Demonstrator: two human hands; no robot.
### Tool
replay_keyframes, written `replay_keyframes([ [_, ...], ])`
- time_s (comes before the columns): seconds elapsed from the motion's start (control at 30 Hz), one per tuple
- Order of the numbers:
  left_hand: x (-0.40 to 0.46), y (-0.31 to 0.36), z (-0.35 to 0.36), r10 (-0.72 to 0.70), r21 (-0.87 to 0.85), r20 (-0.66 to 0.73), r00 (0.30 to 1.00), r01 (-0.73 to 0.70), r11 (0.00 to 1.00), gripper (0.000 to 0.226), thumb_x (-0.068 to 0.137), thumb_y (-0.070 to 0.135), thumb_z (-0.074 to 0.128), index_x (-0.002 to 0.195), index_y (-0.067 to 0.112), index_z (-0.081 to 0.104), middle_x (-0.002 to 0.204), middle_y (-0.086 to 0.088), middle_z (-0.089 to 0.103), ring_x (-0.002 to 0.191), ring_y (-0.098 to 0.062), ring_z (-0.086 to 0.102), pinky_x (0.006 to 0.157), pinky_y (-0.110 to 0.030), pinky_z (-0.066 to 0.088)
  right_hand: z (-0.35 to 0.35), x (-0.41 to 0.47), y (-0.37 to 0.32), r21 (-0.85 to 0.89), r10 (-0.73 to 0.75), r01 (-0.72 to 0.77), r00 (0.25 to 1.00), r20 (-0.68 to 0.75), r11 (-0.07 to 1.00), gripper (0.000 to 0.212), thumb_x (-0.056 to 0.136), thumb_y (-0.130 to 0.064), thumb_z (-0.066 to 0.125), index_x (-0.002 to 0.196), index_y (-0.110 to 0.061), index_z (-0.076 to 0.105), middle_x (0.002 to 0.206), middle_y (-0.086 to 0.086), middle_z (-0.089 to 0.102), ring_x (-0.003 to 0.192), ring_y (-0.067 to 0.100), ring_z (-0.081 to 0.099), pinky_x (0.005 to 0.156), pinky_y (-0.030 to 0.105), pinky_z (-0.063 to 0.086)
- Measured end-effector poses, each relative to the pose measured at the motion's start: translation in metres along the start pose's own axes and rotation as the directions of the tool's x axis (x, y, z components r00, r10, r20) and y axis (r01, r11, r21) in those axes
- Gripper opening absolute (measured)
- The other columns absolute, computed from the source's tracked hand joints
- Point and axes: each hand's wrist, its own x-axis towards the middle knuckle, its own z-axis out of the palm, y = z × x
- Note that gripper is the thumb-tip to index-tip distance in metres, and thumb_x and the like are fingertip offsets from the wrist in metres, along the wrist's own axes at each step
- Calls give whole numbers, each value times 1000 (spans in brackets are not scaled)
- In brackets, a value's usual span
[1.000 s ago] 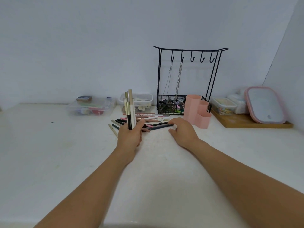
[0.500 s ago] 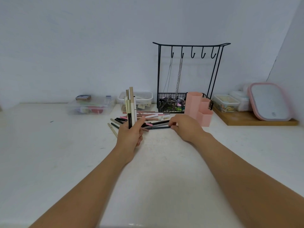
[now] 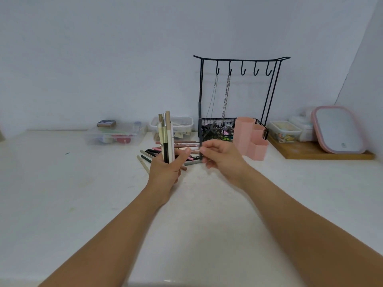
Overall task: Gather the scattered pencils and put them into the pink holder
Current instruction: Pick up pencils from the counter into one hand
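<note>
Well to the left of both hands, against the wall, sits a clear plastic bin holding small coloured items. The left hand is raised above the white counter with its fingers curled round a bundle of pencils that stands upright, tips pointing up. Beyond and just under that hand, the scattered pencils lie loose on the counter, fanning out to its left and reaching across toward the right hand. Behind them is a second clear tub. The right hand, just beside the left, pinches a dark pencil between thumb and fingertips; it stands nearly upright and is blurred. To the right of that hand, near it, stands the pink holder, in front of a black wire jewellery rack with chains hanging from its hooks. Farther right, a wooden tray carries small lidded containers and a pink-framed mirror.
</note>
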Motion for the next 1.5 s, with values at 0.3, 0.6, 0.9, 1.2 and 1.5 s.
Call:
replay_keyframes([
  [0.3, -2, 0, 2, 23, -21, 22, 999, -23, 1000, 17, 86, 18, 79, 80, 7, 69, 60, -9, 64, 45, -15, 57, 40, -18, 40, 33, -14, 20, -52, -3, 12, 987, 158, 999, 12, 82, -2, 76, 94, 0, 74, 82, 15, 70, 67, 13, 59, 59, 21, 48],
  [0.6, 7, -6, -1, -92, -14, -50, 995, 91, 996, 32, 94, 25, 65, 71, 4, 61, 56, -11, 58, 66, -29, 60, 40, -25, 35, -18, 7, 27, -569, -246, 100, 951, -186, 817, 7, 78, -11, 77, 77, -18, 74, 75, -7, 72, 61, -2, 55, 62, 11, 43],
  [0.9, 2, -1, -1, -87, -6, -28, 996, 87, 996, 33, 99, 36, 63, 79, 12, 52, 49, 1, 47, 49, -15, 49, 38, -24, 32, -56, 21, 44, -809, -172, 89, 985, -14, 581, 13, 82, -11, 70, 88, -22, 74, 84, -8, 68, 66, -2, 53, 64, 18, 41],
  [1.2, -1, 4, 2, -101, -47, -38, 994, 100, 994, 38, 97, 39, 65, 67, 19, 53, 42, 8, 43, 37, -6, 39, 41, -21, 25, -81, 21, 35, -693, -47, 73, 997, 56, 718, 9, 87, -3, 72, 92, -10, 76, 77, -9, 65, 68, 1, 55, 65, 6, 44],
  [1.5, -3, 4, 1, -70, -45, -11, 997, 70, 997, 39, 96, 41, 65, 65, 17, 59, 50, 6, 49, 48, -12, 44, 42, -24, 27, -54, 12, 22, -15, 115, -116, 991, -68, 993, 13, 91, 2, 63, 102, -3, 70, 80, 8, 61, 71, 16, 52, 66, 26, 45],
])
